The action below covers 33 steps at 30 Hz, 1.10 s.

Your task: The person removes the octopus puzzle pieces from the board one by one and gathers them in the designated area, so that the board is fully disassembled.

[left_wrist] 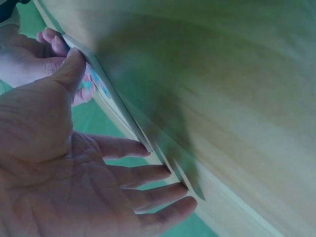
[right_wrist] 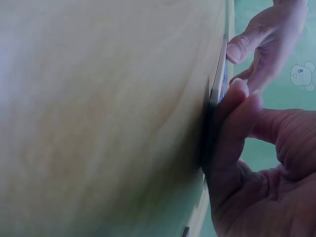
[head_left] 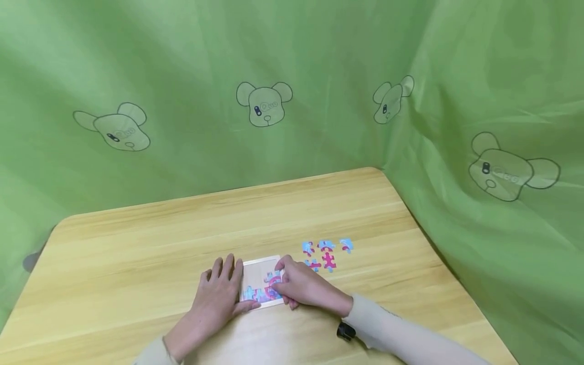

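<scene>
A light wooden puzzle tray (head_left: 255,268) lies on the table, with blue and pink jigsaw pieces (head_left: 255,295) along its lower and right parts. My left hand (head_left: 218,294) rests at the tray's left side, fingers spread and nearly straight, thumb on the lower rim. In the left wrist view, the fingertips (left_wrist: 168,172) of this hand touch the tray edge. My right hand (head_left: 303,284) curls over the tray's right side, its thumb and index finger about a puzzle piece (head_left: 275,280). This hand partly hides that piece. In the right wrist view its other fingers (right_wrist: 232,128) bend beside the tray.
Several loose jigsaw pieces (head_left: 326,246) lie on the wooden table (head_left: 137,253), right of and beyond the tray. One loose piece (head_left: 313,264) is close to the right hand. Green curtains (head_left: 196,126) with bear-head drawings stand around the table's back and right edges.
</scene>
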{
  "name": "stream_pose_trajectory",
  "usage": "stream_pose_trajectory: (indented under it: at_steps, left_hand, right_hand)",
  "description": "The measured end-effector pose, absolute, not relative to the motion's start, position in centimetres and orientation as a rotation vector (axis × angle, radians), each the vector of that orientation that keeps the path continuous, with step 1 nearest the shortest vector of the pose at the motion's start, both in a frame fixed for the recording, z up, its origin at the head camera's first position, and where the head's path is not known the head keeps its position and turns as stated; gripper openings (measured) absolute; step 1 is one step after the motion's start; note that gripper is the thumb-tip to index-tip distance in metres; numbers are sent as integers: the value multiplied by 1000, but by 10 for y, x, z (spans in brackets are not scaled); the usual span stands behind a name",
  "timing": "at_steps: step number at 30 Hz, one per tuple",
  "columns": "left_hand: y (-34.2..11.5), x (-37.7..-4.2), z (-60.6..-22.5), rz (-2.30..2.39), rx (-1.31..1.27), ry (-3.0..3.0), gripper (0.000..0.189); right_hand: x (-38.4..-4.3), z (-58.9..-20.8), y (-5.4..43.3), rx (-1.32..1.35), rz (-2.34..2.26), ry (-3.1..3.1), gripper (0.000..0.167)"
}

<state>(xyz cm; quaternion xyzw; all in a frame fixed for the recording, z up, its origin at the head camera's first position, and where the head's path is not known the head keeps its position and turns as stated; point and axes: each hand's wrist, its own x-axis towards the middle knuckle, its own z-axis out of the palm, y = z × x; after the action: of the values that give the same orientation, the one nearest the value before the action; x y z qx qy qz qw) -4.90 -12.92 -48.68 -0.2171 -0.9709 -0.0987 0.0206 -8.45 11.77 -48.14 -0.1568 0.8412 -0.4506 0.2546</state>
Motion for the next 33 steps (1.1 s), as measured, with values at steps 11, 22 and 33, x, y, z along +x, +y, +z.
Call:
stream_pose_trajectory:
  at_steps: [11, 22, 33]
  left_hand:
    - [-131, -49, -488, -204, -689, -3020, 101]
    - [-130, -49, -484, -227, -661, -3056, 94]
    - [-130, -49, -487, -185, -671, -2998, 101]
  right_hand:
    - [-83, -481, 117, -507, -1119, 2359, 19]
    - [-84, -477, 119, -524, -1166, 2283, 14]
    - [-86, -476, 121, -560, -1150, 2264, 13]
